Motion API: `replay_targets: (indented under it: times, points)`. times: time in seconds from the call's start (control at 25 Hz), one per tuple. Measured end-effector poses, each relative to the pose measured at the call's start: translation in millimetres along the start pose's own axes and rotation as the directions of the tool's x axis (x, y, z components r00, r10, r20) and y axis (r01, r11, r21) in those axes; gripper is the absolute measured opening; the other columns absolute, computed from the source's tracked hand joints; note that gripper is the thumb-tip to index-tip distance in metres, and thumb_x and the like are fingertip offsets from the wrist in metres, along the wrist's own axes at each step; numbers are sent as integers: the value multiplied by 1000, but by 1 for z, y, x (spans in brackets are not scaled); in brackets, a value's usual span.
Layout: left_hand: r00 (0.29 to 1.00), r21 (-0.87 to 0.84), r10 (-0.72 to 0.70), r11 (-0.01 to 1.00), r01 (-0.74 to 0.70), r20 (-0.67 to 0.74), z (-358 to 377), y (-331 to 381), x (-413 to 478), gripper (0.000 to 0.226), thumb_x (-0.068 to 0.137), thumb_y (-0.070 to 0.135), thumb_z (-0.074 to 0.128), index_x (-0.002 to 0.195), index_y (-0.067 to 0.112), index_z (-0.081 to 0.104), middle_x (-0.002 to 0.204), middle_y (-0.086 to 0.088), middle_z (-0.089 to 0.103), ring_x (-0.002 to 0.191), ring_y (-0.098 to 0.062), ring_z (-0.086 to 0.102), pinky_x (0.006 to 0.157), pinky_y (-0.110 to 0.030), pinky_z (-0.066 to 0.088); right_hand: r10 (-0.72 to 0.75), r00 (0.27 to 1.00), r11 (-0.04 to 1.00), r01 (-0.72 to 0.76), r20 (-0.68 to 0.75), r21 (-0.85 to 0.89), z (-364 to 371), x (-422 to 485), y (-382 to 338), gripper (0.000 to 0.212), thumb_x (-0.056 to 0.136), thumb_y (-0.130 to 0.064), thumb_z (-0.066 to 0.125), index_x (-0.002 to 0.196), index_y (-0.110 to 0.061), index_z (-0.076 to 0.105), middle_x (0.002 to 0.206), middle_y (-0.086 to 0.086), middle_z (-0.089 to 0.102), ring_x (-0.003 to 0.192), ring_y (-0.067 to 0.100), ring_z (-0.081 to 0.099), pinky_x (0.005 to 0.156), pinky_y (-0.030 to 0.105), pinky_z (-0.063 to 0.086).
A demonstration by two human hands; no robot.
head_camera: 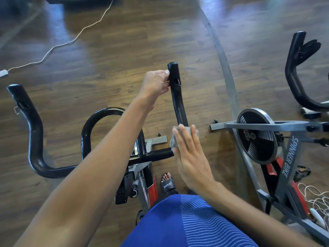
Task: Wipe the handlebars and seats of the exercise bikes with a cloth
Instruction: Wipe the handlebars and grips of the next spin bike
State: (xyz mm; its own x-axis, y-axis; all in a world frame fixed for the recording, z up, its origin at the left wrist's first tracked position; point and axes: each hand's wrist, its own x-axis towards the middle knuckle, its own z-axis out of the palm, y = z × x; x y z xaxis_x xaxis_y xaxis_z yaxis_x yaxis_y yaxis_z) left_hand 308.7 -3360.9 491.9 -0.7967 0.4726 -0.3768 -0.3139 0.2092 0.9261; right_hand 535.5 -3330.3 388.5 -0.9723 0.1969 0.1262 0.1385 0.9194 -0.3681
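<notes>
Handlebar horn (176, 97) lengthwise forward, tip farthest

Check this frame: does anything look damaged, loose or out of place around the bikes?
Yes. The black handlebar has torn holes in its coating on both horns, one beside the left hand. A thin white cable trails loose across the wooden floor, and white cord lies tangled by the grey spinner bike.
</notes>
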Motion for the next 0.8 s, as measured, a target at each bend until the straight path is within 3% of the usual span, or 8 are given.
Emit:
replay_targets:
  times: [0.12, 0.24, 0.36, 0.48, 0.6, 0.8]
  points:
    - [1000, 1, -1, 1000, 1, -4, 2, -2, 0, 30, 106, 20, 43, 124, 8, 63, 108, -1, 71, 107, -18, 68, 102, -35, 49, 57, 997, 996, -60, 42, 65, -1, 16, 8, 56, 108, -33, 20, 159, -16, 8, 168, 5, 2, 155, 29, -7, 125, 50, 9]
    - [1000, -9, 7, 1000, -7, -10, 3, -2, -3, 25, 106, 18, 42, 120, 12, 62, 104, 2, 70, 103, -15, 68, 102, -36, 48, 118, 986, 970, -139, 117, 199, -10, 61, 22, 56, 106, -39, 17, 158, -27, -2, 167, -5, -11, 153, 17, -17, 126, 41, -2]
    - [1000, -25, 12, 1000, -12, -8, 6, 0, -5, 22, 106, 17, 41, 117, 14, 59, 101, 2, 69, 94, -11, 67, 97, -33, 50, 131, 987, 951, -153, 98, 268, -10, 57, 23, 55, 108, -35, 25, 160, -27, 9, 168, -7, 0, 154, 12, -12, 126, 41, 0]
    - [1000, -39, -2, 999, 1, -16, 7, 1, -5, 24, 106, 15, 40, 120, 9, 59, 106, -4, 68, 88, -10, 67, 83, -22, 54, 45, 998, 982, -37, -36, 184, -3, 11, 10, 54, 106, -33, 32, 157, -16, 28, 165, 2, 22, 155, 21, 3, 125, 50, 6]
    - [999, -35, -6, 999, 5, -32, 6, -1, -4, 28, 106, 16, 41, 124, 6, 60, 111, -6, 70, 91, -12, 69, 80, -21, 54, -58, 994, 996, 64, -95, 61, 14, -17, -13, 53, 105, -34, 36, 153, -12, 36, 159, 6, 33, 154, 26, 12, 125, 51, 6]
    - [1000, -15, 2, 1000, -2, -24, 8, -1, -8, 31, 107, 18, 41, 130, 6, 57, 106, -1, 70, 93, -9, 69, 82, -22, 54, -336, 941, 933, 327, -38, -148, 4, 1, 22, 49, 106, -37, 35, 149, -15, 44, 151, 6, 47, 149, 26, 26, 123, 56, 8]
